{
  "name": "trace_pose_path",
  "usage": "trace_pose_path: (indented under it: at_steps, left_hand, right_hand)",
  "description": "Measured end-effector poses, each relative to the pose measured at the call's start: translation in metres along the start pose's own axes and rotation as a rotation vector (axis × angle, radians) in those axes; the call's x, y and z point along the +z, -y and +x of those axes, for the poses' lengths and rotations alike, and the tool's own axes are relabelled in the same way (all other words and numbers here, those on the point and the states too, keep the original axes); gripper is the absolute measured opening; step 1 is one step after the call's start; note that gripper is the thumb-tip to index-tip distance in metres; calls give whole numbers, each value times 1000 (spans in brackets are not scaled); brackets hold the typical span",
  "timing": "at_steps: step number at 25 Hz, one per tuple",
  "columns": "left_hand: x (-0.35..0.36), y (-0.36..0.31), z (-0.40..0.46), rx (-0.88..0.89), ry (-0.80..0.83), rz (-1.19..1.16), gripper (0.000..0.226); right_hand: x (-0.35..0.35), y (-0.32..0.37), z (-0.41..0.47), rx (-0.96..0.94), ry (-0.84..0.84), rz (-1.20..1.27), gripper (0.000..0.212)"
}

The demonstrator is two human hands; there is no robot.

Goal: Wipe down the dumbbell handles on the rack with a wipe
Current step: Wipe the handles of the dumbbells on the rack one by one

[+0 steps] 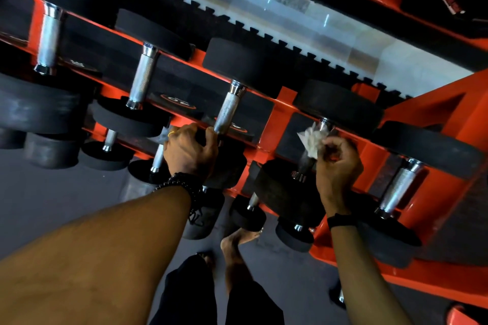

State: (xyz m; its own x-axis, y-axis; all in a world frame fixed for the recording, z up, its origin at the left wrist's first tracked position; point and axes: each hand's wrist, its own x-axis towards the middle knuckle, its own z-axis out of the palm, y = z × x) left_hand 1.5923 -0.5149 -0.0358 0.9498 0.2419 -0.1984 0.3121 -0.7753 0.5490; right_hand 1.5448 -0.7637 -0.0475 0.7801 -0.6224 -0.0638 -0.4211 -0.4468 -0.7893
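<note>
Evidently the orange rack [280, 113] is serving as the anchor for everything, holding rows of black-headed dumbbells with their knurled steel handles facing out toward the person. Toward the rack's right end, the handle being cleaned [307, 163] is lying half hidden behind the right hand [336, 166], whose fingers are pinching a crumpled white wipe [313, 140] against the handle's upper part, probably so the cloth is wrapping round the steel and rubbing along it. One dumbbell further along the rack to the left, the left hand [188, 152] is curling over the near head of the neighbouring dumbbell, its fingertips touching the base of that handle [228, 112], seemingly bracing the body while leaning in. Handles further left on the rack are sitting uncovered, apparently waiting their turn.
</note>
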Motion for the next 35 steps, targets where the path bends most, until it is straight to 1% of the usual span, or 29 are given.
trace_pose_path:
  at_steps: [3,4,5,7,9,10,12,14,15,16,17,18,19,21,22,23,24,25,26,27,29,30,31,32,34,35]
  left_hand:
    - [0,0,0,-7,10,5,30]
    - [-1,1,0,-14,16,7,31]
    - [-1,1,0,-20,24,9,34]
    - [-1,-1,-1,-18,25,3,40]
    - [-1,-2,-1,-19,13,-1,40]
    - [-1,-2,0,-21,10,0,38]
    - [0,-1,0,-8,4,-12,34]
    - [0,0,0,6,0,-18,31]
    - [0,1,0,2,4,-15,30]
    - [0,0,0,-5,5,-13,29]
    - [0,0,0,-9,3,-11,28]
    - [0,0,-1,-9,-2,-10,28]
    - [0,-1,-1,-9,-8,-7,28]
    - [1,-1,0,-13,-11,-5,29]
    - [0,-1,0,-13,-6,-9,31]
    - [0,-1,-1,-11,-3,-14,34]
    - [0,-1,-1,-8,-2,-16,36]
    - [0,-1,-1,-7,-3,-18,37]
    - [0,-1,-1,-8,-3,-17,36]
    - [0,-1,-1,-10,-2,-16,34]
    - [-1,-2,-1,-14,-5,-16,32]
    - [0,-3,-1,-12,-9,-13,32]
    - [0,-3,-2,-12,-8,-9,33]
    - [-1,-3,-2,-12,-5,-8,35]
    - [-2,-2,-1,-16,3,-2,39]
    - [-2,-2,-1,-20,9,5,40]
  right_hand:
    - [-17,-9,-35,76,139,-131,14]
    - [-18,-11,-38,106,144,-139,14]
    - [-16,-10,-33,137,119,-120,13]
    - [-7,-4,-7,185,15,-18,13]
    - [1,3,14,121,-53,69,16]
    - [2,5,13,79,-58,47,15]
    - [-3,7,-7,48,-2,-98,11]
    - [-9,5,-28,103,95,-216,10]
    - [-11,2,-29,152,118,-226,9]
    - [-9,0,-21,209,119,-181,7]
    - [-7,0,-9,255,97,-83,5]
    - [-3,2,5,263,64,13,4]
    - [0,7,14,230,38,62,6]
    - [3,6,9,181,37,-44,11]
    - [1,4,-3,196,66,-115,12]
    - [-1,2,-17,232,133,-166,13]
    - [-5,1,-28,280,216,-178,21]
    - [-8,0,-29,342,270,-124,30]
    - [-7,2,-20,415,264,-6,37]
    - [-5,4,-4,494,200,139,40]
    - [2,7,28,592,55,382,39]
    - [4,4,33,622,43,469,32]
    - [4,3,28,665,93,491,22]
    - [-1,0,16,721,210,507,17]
    - [-13,2,-3,852,496,568,24]
    - [-17,6,1,887,572,585,23]
